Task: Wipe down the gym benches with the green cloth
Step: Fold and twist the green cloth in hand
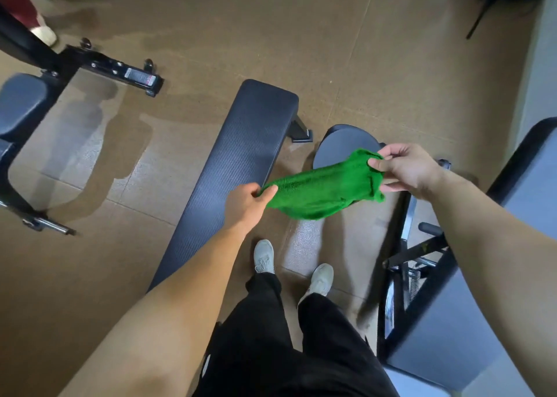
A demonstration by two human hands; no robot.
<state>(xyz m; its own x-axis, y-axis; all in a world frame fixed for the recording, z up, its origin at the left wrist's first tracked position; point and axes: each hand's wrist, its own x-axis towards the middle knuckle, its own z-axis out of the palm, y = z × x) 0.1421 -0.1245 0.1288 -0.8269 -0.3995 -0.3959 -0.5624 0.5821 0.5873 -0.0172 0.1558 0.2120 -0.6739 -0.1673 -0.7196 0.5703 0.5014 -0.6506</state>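
Both hands hold the green cloth (pixel 324 187) stretched in the air between them: the left hand (pixel 245 205) pinches its left end between thumb and fingers, and the right hand (pixel 405 167) grips the bunched right end. Below the cloth lies a long dark flat bench (pixel 238 161), its padded surface beside a round grey seat pad (pixel 340 146). White shoes (pixel 264 256) stand on the brown floor (pixel 361 50).

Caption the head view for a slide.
Both hands, left hand and right hand, stretch the green cloth above a flat bench.
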